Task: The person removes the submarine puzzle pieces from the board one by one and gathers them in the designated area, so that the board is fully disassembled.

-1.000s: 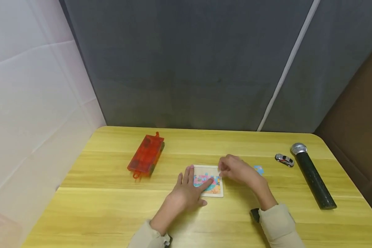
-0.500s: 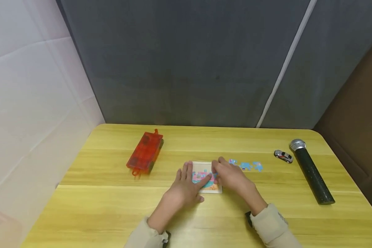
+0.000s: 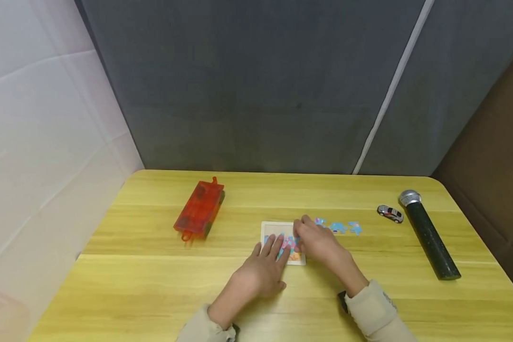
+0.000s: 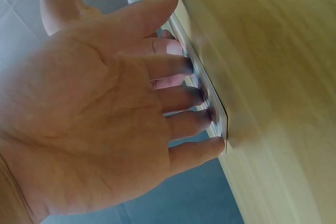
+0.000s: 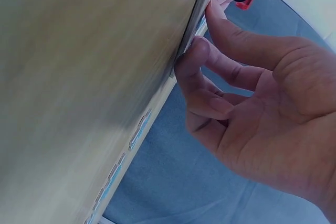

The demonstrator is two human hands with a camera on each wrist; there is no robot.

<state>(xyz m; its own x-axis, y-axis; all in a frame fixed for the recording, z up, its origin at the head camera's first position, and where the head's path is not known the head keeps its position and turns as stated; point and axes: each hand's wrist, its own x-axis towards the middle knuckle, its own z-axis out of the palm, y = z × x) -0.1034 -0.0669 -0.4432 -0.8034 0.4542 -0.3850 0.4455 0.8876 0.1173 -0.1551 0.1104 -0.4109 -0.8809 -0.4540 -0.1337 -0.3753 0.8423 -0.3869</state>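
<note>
A small jigsaw puzzle board (image 3: 278, 223) with a pale rim lies on the table, its lower part filled with pink, blue and orange picture pieces. My left hand (image 3: 262, 273) rests on it, fingers nearly straight and spread, the fingertips on the pieces. In the left wrist view the palm of the left hand (image 4: 105, 108) shows, fingertips down on the board. The right hand (image 3: 320, 240) holds the board's right edge with curled fingers and thumb. The right wrist view shows the thumb and forefinger of the right hand (image 5: 262, 77) at that edge; no piece shows between them.
Several loose blue puzzle pieces (image 3: 337, 228) lie right of the board. Further right are a small silver toy car (image 3: 390, 213) and a black microphone (image 3: 429, 242). A red translucent toy (image 3: 199, 209) stands at the left. A dark curtain (image 3: 248, 95) hangs behind the table (image 3: 154, 285).
The right hand has moved left onto the board's right edge, uncovering loose pieces. The left hand has slid from the board's left rim down over the pieces.
</note>
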